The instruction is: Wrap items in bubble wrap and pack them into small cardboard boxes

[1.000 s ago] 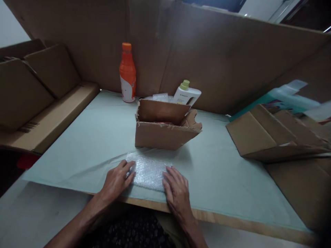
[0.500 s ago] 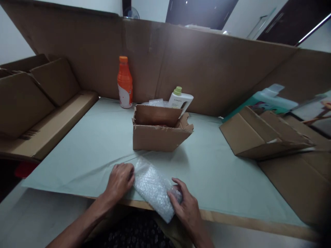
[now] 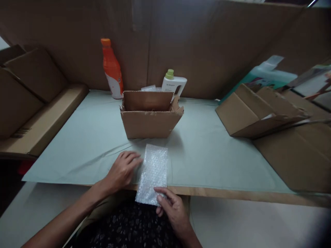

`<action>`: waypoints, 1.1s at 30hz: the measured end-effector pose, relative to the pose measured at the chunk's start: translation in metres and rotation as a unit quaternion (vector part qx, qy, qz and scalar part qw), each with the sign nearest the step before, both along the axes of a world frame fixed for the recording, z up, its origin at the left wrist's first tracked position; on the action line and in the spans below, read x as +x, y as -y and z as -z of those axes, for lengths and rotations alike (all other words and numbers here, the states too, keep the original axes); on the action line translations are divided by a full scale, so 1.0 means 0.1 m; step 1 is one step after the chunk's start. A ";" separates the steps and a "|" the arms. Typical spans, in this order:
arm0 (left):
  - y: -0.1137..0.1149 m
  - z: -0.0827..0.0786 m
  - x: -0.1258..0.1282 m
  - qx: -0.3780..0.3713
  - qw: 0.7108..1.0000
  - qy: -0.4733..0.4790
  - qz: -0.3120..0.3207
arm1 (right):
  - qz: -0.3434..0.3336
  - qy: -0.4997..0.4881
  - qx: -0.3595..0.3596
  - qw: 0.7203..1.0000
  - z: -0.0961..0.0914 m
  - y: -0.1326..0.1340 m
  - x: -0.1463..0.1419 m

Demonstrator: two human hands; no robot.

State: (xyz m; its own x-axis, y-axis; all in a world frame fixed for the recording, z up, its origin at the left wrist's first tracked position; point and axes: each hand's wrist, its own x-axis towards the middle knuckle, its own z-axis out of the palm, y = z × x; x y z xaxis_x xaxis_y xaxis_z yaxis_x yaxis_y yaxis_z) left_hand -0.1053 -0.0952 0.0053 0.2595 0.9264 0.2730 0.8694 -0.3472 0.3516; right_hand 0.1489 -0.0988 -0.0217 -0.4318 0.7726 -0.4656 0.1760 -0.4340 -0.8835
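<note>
A flat piece of bubble wrap (image 3: 154, 170) lies over the front edge of the table, its near end hanging past the edge. My right hand (image 3: 172, 208) pinches its lower right corner between thumb and fingers. Beside its left edge is my left hand (image 3: 124, 168), fingers stretched out and apart, seemingly holding nothing; whether a fingertip touches the wrap I cannot tell. Just beyond the wrap stands an open cardboard box (image 3: 151, 124), its contents mostly hidden by the front wall.
Behind the box are a white bottle with a green cap (image 3: 172, 84) and an orange bottle (image 3: 112, 70). Cardboard boxes (image 3: 240, 110) and a teal bottle (image 3: 266, 77) stand at right. More cardboard (image 3: 55, 113) lines the left side. A tall cardboard wall (image 3: 186, 44) closes the back.
The bubble wrap has turned from slanted to nearly upright in view. My left hand's fingers have opened out from a curled shape. The camera view has tilted down.
</note>
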 end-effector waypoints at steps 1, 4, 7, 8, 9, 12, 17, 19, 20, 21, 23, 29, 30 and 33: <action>0.21 0.01 -0.02 -0.008 0.999 0.011 0.030 | 0.005 -0.020 -0.023 1.000 -0.01 -0.02 0.01; 0.64 0.09 0.13 -0.019 0.996 0.017 0.083 | 0.017 -0.069 -0.074 0.995 -0.03 -0.04 0.02; 0.70 0.23 0.39 0.023 0.997 0.050 0.045 | 0.026 -0.090 -0.104 0.990 -0.05 -0.03 0.03; 0.66 0.27 0.45 0.032 0.996 0.076 0.020 | 0.022 -0.092 -0.106 0.990 -0.05 -0.02 0.05; 0.61 0.29 0.49 0.031 0.994 0.106 -0.002 | 0.014 -0.092 -0.099 0.991 -0.06 -0.01 0.08; 0.46 0.27 0.51 -0.022 0.980 0.193 -0.045 | 0.014 -0.036 0.040 0.998 -0.09 -0.02 0.20; 0.31 0.15 0.42 -0.130 0.949 0.257 -0.131 | 0.057 0.147 0.462 0.873 -0.19 -0.08 0.24; 0.26 0.15 0.42 -0.155 0.940 0.266 -0.148 | 0.010 0.147 0.564 0.812 -0.23 -0.12 0.15; 0.23 0.17 0.43 -0.163 0.936 0.269 -0.156 | -0.030 0.148 0.597 0.788 -0.23 -0.14 0.09; 0.20 0.19 0.44 -0.169 0.934 0.270 -0.163 | -0.074 0.158 0.618 0.767 -0.22 -0.17 0.03; 0.14 0.23 0.46 -0.166 0.932 0.269 -0.175 | -0.142 0.202 0.636 0.731 -0.17 -0.25 -0.07; 0.28 0.25 0.46 0.024 0.969 0.206 -0.133 | -0.172 0.251 0.656 0.691 -0.11 -0.53 -0.17; 0.32 0.23 0.44 0.051 0.977 0.182 -0.101 | -0.173 0.245 0.653 0.696 -0.14 -0.55 -0.16; 0.37 0.20 0.38 0.068 0.987 0.140 -0.028 | -0.202 0.222 0.605 0.738 -0.26 -0.62 -0.16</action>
State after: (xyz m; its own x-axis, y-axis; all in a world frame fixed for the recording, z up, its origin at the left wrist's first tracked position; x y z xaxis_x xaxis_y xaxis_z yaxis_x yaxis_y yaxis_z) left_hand -0.0669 -0.1326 -0.0147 0.1046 0.8872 0.4495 0.7639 -0.3611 0.5348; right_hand 0.1334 -0.0365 0.0046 -0.7533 0.5888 0.2932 0.4640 0.7916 -0.3977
